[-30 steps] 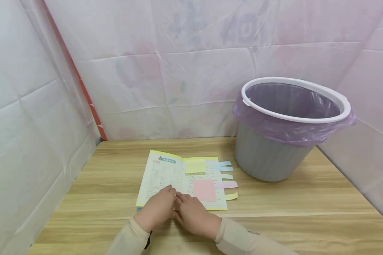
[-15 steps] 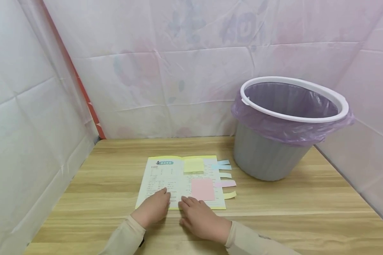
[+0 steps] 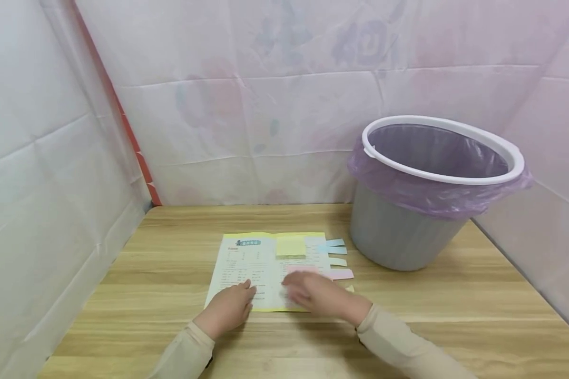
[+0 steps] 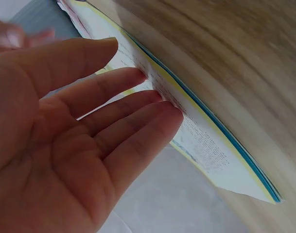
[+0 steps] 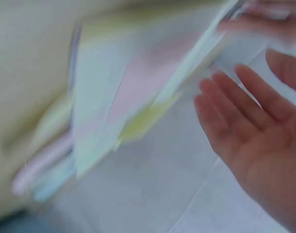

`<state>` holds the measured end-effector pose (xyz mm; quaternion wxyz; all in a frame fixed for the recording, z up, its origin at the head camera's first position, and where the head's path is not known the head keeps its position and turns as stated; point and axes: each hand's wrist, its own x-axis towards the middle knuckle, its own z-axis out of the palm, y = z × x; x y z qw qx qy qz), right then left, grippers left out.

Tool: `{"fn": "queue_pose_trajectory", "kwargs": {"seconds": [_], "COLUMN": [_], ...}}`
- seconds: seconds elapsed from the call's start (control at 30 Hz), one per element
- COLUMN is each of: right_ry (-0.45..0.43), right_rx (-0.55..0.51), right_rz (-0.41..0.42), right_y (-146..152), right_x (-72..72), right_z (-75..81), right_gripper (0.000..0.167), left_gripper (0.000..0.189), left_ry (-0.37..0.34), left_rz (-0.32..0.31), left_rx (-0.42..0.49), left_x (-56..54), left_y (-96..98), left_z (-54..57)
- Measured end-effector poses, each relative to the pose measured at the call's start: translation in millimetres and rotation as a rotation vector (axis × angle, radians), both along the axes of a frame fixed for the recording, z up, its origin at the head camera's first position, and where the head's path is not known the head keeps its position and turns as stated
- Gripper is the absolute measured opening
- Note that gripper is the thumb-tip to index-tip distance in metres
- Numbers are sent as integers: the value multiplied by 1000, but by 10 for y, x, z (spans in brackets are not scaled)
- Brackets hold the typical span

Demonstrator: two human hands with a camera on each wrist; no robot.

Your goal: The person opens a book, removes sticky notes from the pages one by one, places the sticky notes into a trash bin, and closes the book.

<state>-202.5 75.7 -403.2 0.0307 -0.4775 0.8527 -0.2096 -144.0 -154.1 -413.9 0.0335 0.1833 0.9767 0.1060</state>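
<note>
An open book lies flat on the wooden table, with printed pages and yellow edges. My left hand rests its straight fingertips on the lower left page, as the left wrist view also shows. Above the lower right page hovers my right hand, blurred, with nothing in its relaxed fingers. It partly hides a pink sticky note. Higher on that page sits a yellow sticky note pad. Blue, pale green, pink and yellow strips stick out past the right edge, among them a pink page tab.
A grey trash bin with a white rim and a purple liner bag stands at the back right of the table. Pale printed sheeting hangs behind and along both sides.
Both hands were together at the book's lower fold and have parted. My right hand has lifted and moved right, over the pink note. The left page now lies flatter.
</note>
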Motion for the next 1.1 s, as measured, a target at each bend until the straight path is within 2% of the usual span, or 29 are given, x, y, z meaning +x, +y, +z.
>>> {"fn": "queue_pose_trajectory", "kwargs": {"seconds": [0.1,0.2,0.33,0.43,0.63,0.77,1.1], "right_ry": [146,289,417,449,471,445,255], "right_rx": [-41,14,172,260,318,316,250], "right_rz": [-128,-248,-283,-282,-293,-329,-449], "right_y": [-3,-44,-149,-231,-338,-361,-341], "right_x": [-248,-444,-613,-681,-731,-754,-818], "right_z": [40,48,19,-19,-70,-87,-72], "right_gripper": [20,20,20,19,11,7,10], "left_gripper": [33,33,34,34,33,34,35], "left_ry": [11,17,13,17,40,55,51], "left_rz": [5,11,26,28,19,17,29], "left_rx": [-8,-23,-36,-36,-34,-43,-41], "left_x": [5,11,25,34,45,42,26], "left_y": [4,17,33,41,44,43,41], "left_z": [-5,-3,3,10,-7,-34,-67]}}
